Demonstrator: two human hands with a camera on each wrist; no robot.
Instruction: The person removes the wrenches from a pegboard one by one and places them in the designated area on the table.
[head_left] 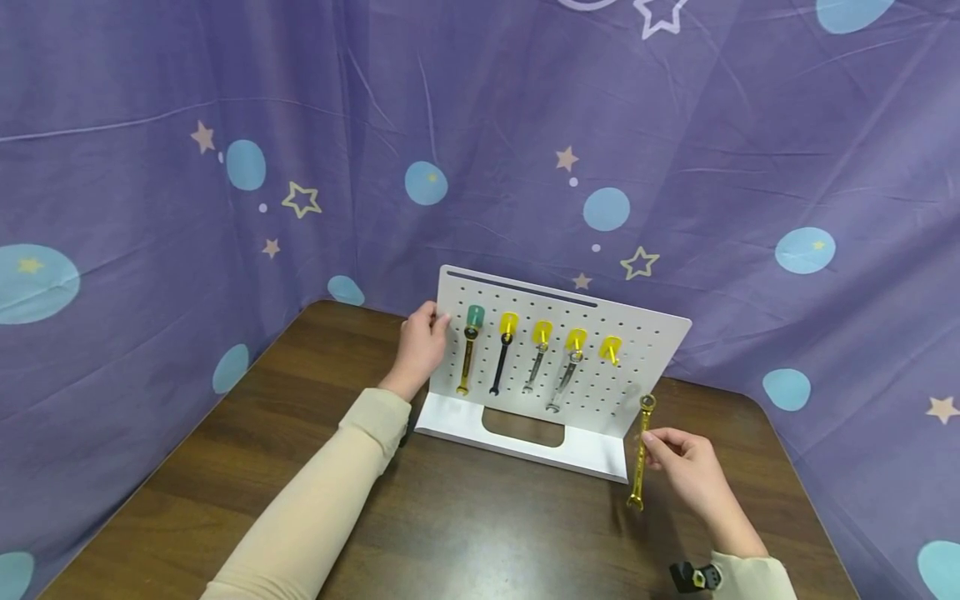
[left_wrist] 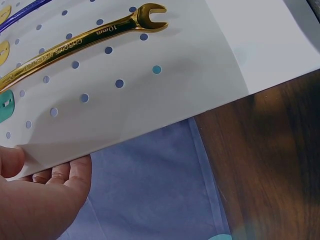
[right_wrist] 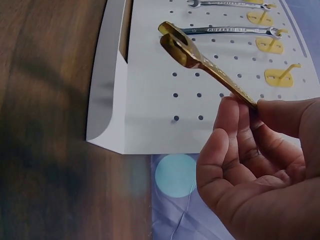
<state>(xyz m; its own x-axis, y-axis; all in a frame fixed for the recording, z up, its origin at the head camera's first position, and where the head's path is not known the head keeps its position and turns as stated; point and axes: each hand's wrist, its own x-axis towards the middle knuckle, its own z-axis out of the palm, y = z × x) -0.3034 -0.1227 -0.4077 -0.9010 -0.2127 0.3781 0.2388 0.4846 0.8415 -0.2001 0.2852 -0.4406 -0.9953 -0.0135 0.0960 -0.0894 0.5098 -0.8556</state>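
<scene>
A white pegboard [head_left: 637, 337] stands on the table, its left edge gripped by my left hand [head_left: 422, 350]; the left wrist view shows the thumb in front and the fingers partly hidden behind. Beyond its right edge, my right hand [head_left: 686, 471] pinches a gold wrench [head_left: 640, 467] by the middle of its shaft. That wrench is held upright, ring end on top, open end [right_wrist: 182, 50] down. On the board, a gold wrench [left_wrist: 82, 42] marked 10mm hangs from a green hook [head_left: 475, 316], beside a dark wrench [head_left: 501, 367] and two silver wrenches [head_left: 536, 369] on yellow hooks.
A bare yellow hook [head_left: 611, 350] is rightmost on the board. The board's white base [head_left: 450, 417] has a cut-out and rests on a brown wooden table [head_left: 450, 517]. Purple patterned cloth [head_left: 487, 108] hangs behind and at the sides. A black device [head_left: 693, 577] sits at the right wrist.
</scene>
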